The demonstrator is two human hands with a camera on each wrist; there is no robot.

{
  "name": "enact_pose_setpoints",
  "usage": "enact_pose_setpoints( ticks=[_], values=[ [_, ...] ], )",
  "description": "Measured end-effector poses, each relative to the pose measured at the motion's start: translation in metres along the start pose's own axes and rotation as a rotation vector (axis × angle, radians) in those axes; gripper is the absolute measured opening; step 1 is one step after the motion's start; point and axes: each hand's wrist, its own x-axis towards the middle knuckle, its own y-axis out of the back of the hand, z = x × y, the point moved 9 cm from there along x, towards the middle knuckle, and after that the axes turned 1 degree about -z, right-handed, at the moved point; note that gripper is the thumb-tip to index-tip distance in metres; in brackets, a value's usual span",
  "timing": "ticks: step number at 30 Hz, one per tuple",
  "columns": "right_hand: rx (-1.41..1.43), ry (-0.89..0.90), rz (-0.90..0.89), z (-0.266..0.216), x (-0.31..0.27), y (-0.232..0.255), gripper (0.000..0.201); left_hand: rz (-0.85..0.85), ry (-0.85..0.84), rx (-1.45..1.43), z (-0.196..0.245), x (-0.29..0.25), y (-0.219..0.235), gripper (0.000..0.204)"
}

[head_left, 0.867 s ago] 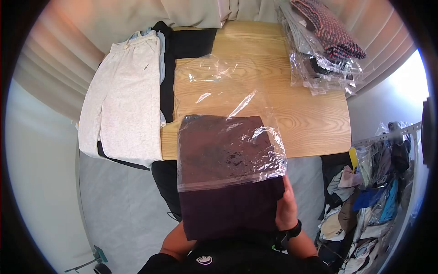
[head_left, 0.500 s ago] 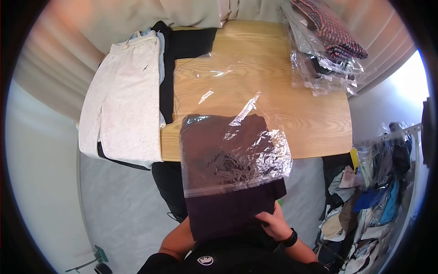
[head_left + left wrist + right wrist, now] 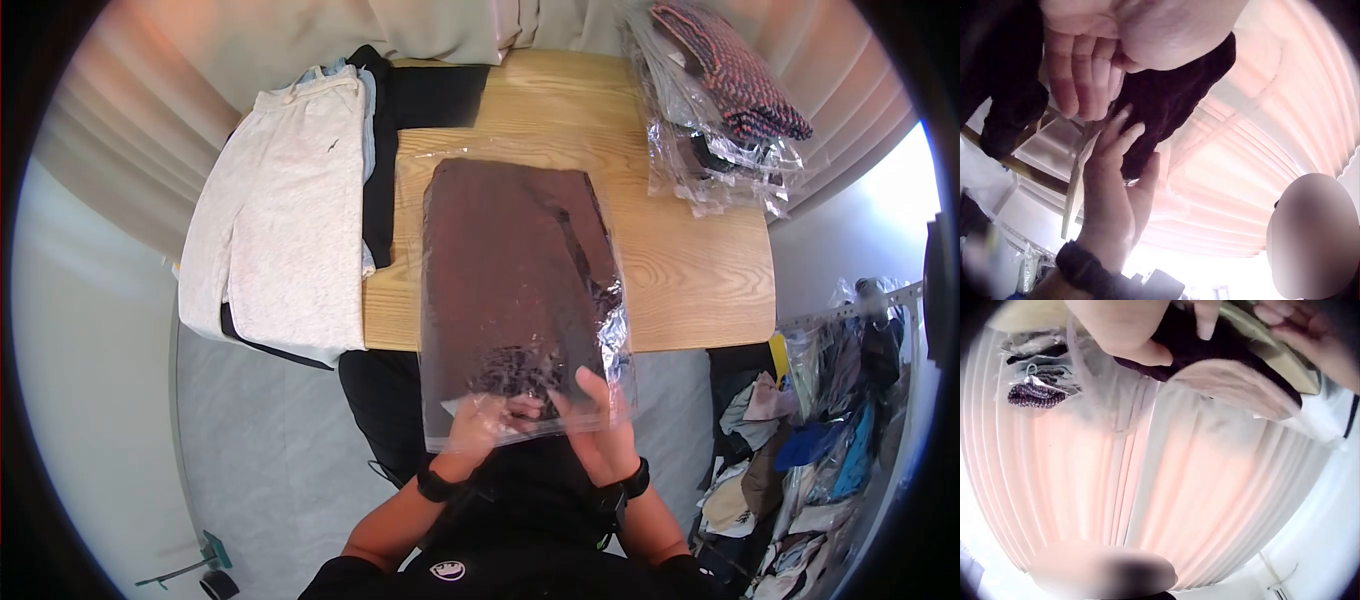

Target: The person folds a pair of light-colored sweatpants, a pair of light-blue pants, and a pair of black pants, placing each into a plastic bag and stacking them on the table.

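A folded dark maroon garment (image 3: 515, 270) lies inside a clear plastic bag (image 3: 440, 432), extending from the table over its front edge. At the bag's near end, my left hand (image 3: 476, 428) and right hand (image 3: 602, 430) show through the film, side by side under the garment's lower end. In the left wrist view, my left hand (image 3: 1094, 56) has its fingers extended beside the dark cloth (image 3: 1166, 94); opposite, my right hand (image 3: 1113, 187) touches it with thumb spread. The right wrist view shows my right hand (image 3: 1129, 328) against the cloth and my left hand (image 3: 1316, 344) across from it.
Light trousers (image 3: 295, 220) lie on other clothes at the left of the wooden table (image 3: 690, 290), beside a black garment (image 3: 435, 95). A stack of bagged clothes with a knitted piece (image 3: 735, 75) stands at the back right. Bagged clothes (image 3: 840, 430) fill a rack at lower right.
The garment and bag have moved away from the body, and the film now covers the cloth that stuck out. My left hand has come into view; my right has shifted to the bag's near end.
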Motion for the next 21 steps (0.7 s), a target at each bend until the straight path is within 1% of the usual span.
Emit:
enact_pose_setpoints(
  ticks=[1,2,3,5,6,7,8,9,10,11,13,14,15,17,18,19,20,21],
  values=[
    [0.098,0.066,-0.032,-0.004,0.004,0.000,0.020,0.000,-0.003,-0.002,0.005,0.000,-0.004,0.037],
    [0.056,0.066,-0.004,-0.005,0.011,0.000,0.010,0.070,0.055,-0.007,0.007,-0.002,-0.004,0.037],
    [0.053,0.067,-0.006,-0.006,0.015,-0.006,0.010,0.138,0.113,-0.011,0.006,-0.005,-0.002,0.037],
    [0.005,0.151,0.011,-0.013,0.021,-0.021,0.006,0.147,0.126,-0.043,0.000,-0.007,0.001,0.038],
    [-0.234,0.137,0.083,-0.014,0.023,-0.020,0.010,0.145,0.056,-0.006,-0.007,-0.005,0.009,0.039],
    [-0.234,0.138,0.082,-0.013,0.025,-0.019,0.010,0.144,-0.015,0.033,0.003,-0.004,0.008,0.040],
    [-0.209,0.093,0.102,-0.007,0.029,-0.014,0.012,0.143,-0.018,0.033,0.008,-0.004,0.008,0.040],
    [-0.186,0.046,0.123,0.001,0.034,-0.007,0.014,0.106,0.050,0.026,0.008,-0.005,0.005,0.040],
    [-0.021,0.023,-0.015,0.005,0.039,-0.014,0.016,0.068,0.118,0.020,0.010,-0.006,-0.001,0.040],
    [-0.021,0.024,-0.016,0.007,0.037,-0.011,0.016,0.067,0.118,0.020,0.009,-0.006,0.000,0.040],
    [-0.203,0.008,-0.014,0.009,0.033,-0.013,0.014,0.091,0.097,0.067,0.006,-0.006,0.005,0.040],
    [-0.038,-0.122,-0.089,0.021,0.033,-0.020,0.017,0.053,0.054,0.063,0.000,-0.005,0.006,0.039],
    [0.131,-0.254,-0.163,0.032,0.031,-0.027,0.022,0.052,0.055,0.067,-0.005,-0.007,0.008,0.039],
    [0.068,-0.200,-0.087,0.039,0.034,-0.020,0.026,-0.067,-0.043,0.525,-0.001,-0.010,-0.004,0.035],
    [0.072,-0.200,-0.086,0.039,0.035,-0.020,0.026,-0.183,-0.059,0.515,-0.001,-0.011,-0.014,0.030],
    [0.090,-0.302,0.010,0.047,0.035,-0.013,0.026,-0.185,-0.057,0.519,-0.012,-0.012,-0.010,0.030],
    [0.106,-0.402,0.106,0.054,0.033,-0.006,0.026,-0.232,-0.085,0.327,-0.024,-0.013,-0.009,0.029],
    [0.110,-0.396,0.104,0.052,0.034,-0.010,0.026,-0.279,-0.111,0.137,-0.032,-0.013,-0.006,0.029]
  ],
)
